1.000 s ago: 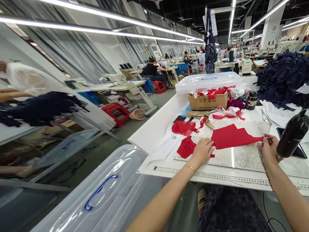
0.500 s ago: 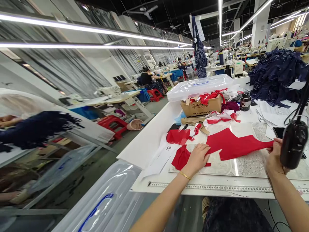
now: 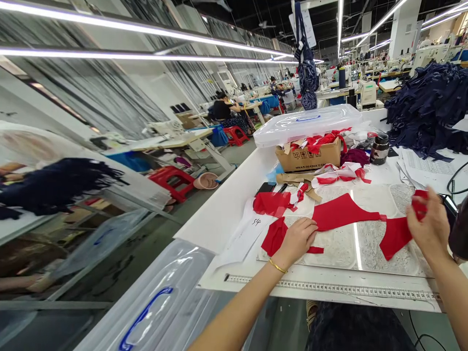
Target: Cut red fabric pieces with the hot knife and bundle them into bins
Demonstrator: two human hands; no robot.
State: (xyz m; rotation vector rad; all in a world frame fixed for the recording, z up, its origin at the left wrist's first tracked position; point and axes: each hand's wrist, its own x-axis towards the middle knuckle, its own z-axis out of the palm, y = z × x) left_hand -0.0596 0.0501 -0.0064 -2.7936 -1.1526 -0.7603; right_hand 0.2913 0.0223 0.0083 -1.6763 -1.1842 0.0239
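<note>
A red cut fabric piece lies across the pale board, narrowing to a strip toward the right. My left hand, a gold bangle at its wrist, presses the piece's left edge with its fingers together. My right hand, slightly blurred, is closed on a raised red part of the fabric. Below and left of it spreads a wider red section, touching or joined to the strip's end; I cannot tell which. Beside my left hand lie a folded red piece and a red scrap.
A measuring tape runs along the front table edge. Behind the fabric stand a cardboard box of scraps under a clear plastic lid, and a dark jar. Navy fabric is heaped back right. A lidded plastic bin stands left.
My right hand has moved up and turned, lifting part of the red fabric. The fabric's right end now shows as a strip and a wider section. My left hand has stayed in place.
</note>
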